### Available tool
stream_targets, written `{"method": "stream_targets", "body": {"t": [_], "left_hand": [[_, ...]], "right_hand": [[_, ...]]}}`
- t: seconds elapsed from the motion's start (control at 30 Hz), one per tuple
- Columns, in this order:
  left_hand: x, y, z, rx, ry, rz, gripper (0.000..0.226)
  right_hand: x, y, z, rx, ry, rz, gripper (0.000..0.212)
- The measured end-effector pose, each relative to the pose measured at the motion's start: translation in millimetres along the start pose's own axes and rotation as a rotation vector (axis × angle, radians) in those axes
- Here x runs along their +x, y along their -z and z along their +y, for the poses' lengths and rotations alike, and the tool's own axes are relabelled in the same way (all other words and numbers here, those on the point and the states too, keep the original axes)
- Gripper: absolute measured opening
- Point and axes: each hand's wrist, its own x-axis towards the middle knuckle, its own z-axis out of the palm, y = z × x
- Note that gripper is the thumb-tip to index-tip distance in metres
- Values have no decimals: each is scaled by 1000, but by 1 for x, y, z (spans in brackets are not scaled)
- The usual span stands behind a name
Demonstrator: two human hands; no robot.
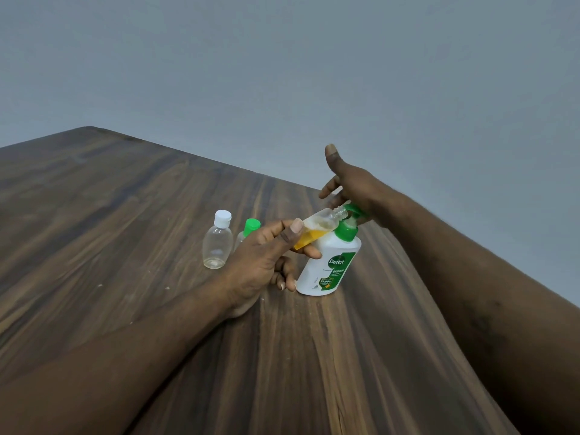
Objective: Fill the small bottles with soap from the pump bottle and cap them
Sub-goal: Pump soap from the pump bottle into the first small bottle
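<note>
At centre right of the frame, on a dark wood-grain desk [125, 215]:

1. Dettol pump bottle [329, 265]: white body, green label, green pump head [353, 211]. It stands on the desk, leaning slightly to the right in this wide view.
2. Small clear bottle [317, 229]: uncapped, with orange soap pooled in its lower half. Its long axis slants from lower left to upper right: the base sits in the left hand and the open threaded neck meets the pump nozzle. The two look to be touching, though the exact join is too small to confirm.
3. Left hand [260, 262]: just left of the pump bottle. Thumb and forefingers pinch the small bottle at its base end, and the remaining fingers curl beneath, close to the pump bottle's side.
4. Right hand [351, 186]: above and behind the pump head. Its fingers are straight and spread and the thumb is raised. The palm edge appears to rest on top of the pump, clasping nothing.
5. White-capped small bottle [217, 243]: clear, apparently empty, upright, left of the left hand.
6. Green-capped small bottle [251, 227]: just beside item 5, mostly hidden behind the left hand, contents not visible.

Judgement: filling of item 2 is under way. The next pump stroke depends on the neck staying aligned under the nozzle, and the right hand is placed to press.
</note>
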Motion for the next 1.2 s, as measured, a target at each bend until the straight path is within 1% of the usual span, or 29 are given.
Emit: {"method": "stream_targets", "body": {"t": [0.1, 0.17, 0.3, 0.4, 0.5, 0.67, 0.87, 0.97, 1.03, 1.2], "left_hand": [[1, -1, 0, 1, -5, 1, 45], [0, -1, 0, -1, -7, 2, 44], [-1, -1, 2, -6, 3, 1, 43], [-2, 0, 1, -3, 13, -2, 41], [-2, 1, 0, 6, 16, -5, 42], [-2, -1, 1, 3, 3, -1, 45], [-1, -2, 0, 7, -15, 4, 45], [-1, -2, 0, 7, -13, 9, 45], [0, -2, 0, 12, -3, 18, 45], [-2, -1, -2, 10, 7, 19, 44]], "right_hand": [[0, 13, -2, 31, 3, 24, 95], [3, 7, 3, -5, 1, 30, 92], [6, -14, 19, -24, -69, -48, 85], [6, -17, 20, -19, -56, -49, 79], [8, -18, 21, -23, -49, -35, 78], [1, -9, 16, -13, -29, 20, 87], [2, 6, 6, 26, 22, 105, 84], [6, -9, 17, -1, -33, 20, 80], [7, -17, 22, 11, -56, -35, 74], [9, -19, 24, 30, -35, -26, 73]]}}
